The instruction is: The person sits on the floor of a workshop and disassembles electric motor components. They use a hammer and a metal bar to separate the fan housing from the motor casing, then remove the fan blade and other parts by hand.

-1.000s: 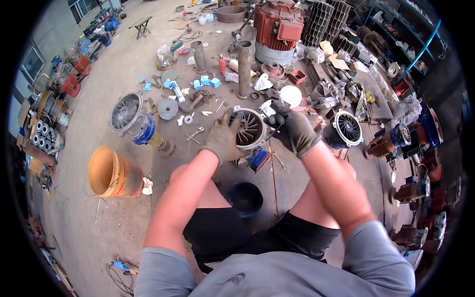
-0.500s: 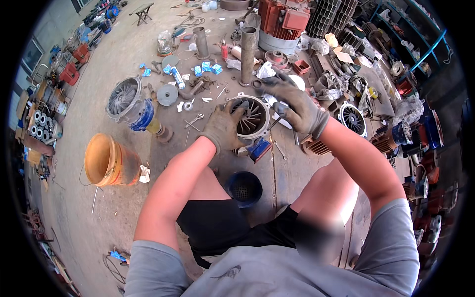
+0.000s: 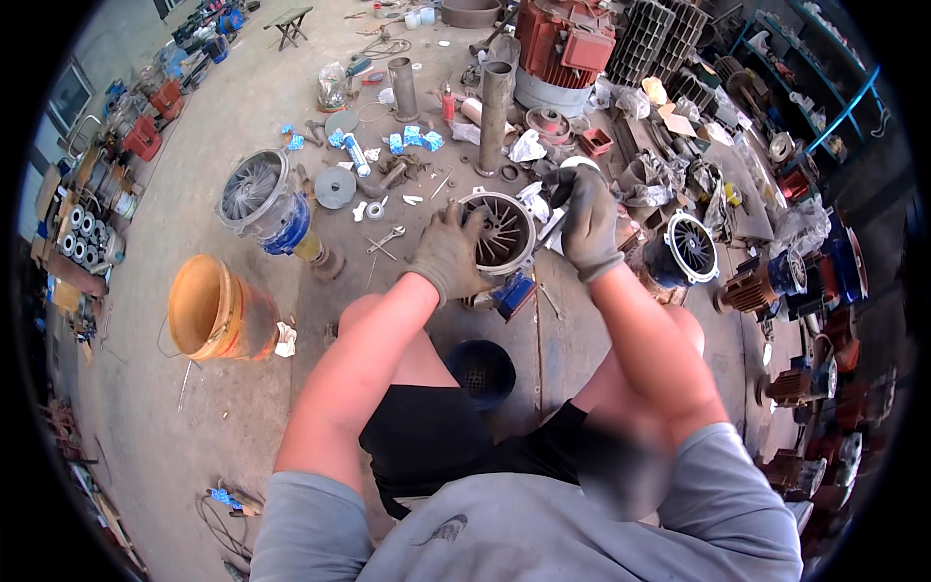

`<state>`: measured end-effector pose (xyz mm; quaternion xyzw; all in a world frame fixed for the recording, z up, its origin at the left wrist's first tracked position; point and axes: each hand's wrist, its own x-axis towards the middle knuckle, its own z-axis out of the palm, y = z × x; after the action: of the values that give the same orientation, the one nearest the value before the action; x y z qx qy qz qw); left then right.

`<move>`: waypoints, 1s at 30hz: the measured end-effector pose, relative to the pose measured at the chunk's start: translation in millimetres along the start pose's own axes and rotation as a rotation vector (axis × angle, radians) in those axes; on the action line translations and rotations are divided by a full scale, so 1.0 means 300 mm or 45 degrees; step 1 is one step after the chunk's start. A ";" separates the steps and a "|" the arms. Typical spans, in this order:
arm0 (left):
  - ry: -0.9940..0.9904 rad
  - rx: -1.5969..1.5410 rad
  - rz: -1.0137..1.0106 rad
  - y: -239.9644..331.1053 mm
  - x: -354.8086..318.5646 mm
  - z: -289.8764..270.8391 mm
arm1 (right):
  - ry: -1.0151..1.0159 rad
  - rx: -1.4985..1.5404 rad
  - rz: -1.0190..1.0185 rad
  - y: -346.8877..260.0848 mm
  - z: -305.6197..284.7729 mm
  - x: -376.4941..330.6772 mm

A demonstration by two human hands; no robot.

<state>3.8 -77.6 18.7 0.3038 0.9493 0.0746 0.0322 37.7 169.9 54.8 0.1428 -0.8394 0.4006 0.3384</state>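
Observation:
A round metal housing [image 3: 508, 219] with radial vanes inside stands between my knees, on a blue base [image 3: 516, 293]. My gloved left hand [image 3: 448, 247] is closed over its left rim, with the fingertips at the opening. To the right of the housing, my gloved right hand [image 3: 590, 218] is raised with its fingers curled. A pale grey, bar-like piece [image 3: 552, 226] shows next to its fingers; I cannot make out whether the hand holds it. Behind that hand a white round thing [image 3: 580, 163] is partly hidden. A blue perforated bowl [image 3: 482, 372] sits below the housing.
An orange bucket [image 3: 208, 315] and a vaned pump unit [image 3: 254, 194] stand to the left. Wrenches [image 3: 390, 238] lie nearby. Upright metal tubes [image 3: 496, 118] and a big red motor [image 3: 561, 48] stand beyond. Another vaned unit [image 3: 690, 248] is at the right.
My right hand has drawn in and curled its fingers, and its forearm now stands more upright. My left hand stays on the housing's rim. The whole view has shifted slightly.

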 end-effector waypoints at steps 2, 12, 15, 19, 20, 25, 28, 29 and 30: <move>0.004 -0.065 -0.029 0.011 -0.013 0.001 | -0.410 -0.304 -0.470 0.008 -0.114 0.015; -0.112 0.175 -0.012 0.031 0.008 -0.008 | -0.948 -0.931 -0.069 -0.129 -0.137 0.059; -0.182 0.228 0.089 -0.034 0.034 -0.019 | -0.951 -0.935 0.108 -0.225 -0.096 0.045; -0.187 0.278 0.138 -0.039 0.047 -0.051 | -0.892 -0.901 0.272 -0.244 -0.094 0.052; -0.146 0.295 0.140 -0.046 0.048 -0.028 | -0.866 -0.903 0.318 -0.251 -0.096 0.062; -0.205 0.293 0.065 -0.012 0.044 -0.038 | -0.876 -0.963 0.492 -0.225 -0.103 0.097; -0.217 0.297 0.044 0.000 0.040 -0.044 | -0.848 -0.959 0.544 -0.212 -0.102 0.106; -0.227 0.298 0.038 0.005 0.036 -0.052 | -0.835 -0.958 0.559 -0.206 -0.101 0.105; -0.237 0.297 0.032 0.010 0.035 -0.057 | -0.844 -0.976 0.563 -0.203 -0.104 0.107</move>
<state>-4.8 -71.0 36.1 0.3229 0.9406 -0.0644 0.0834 59.5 156.1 126.0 -0.0518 -0.9967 0.0613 -0.0083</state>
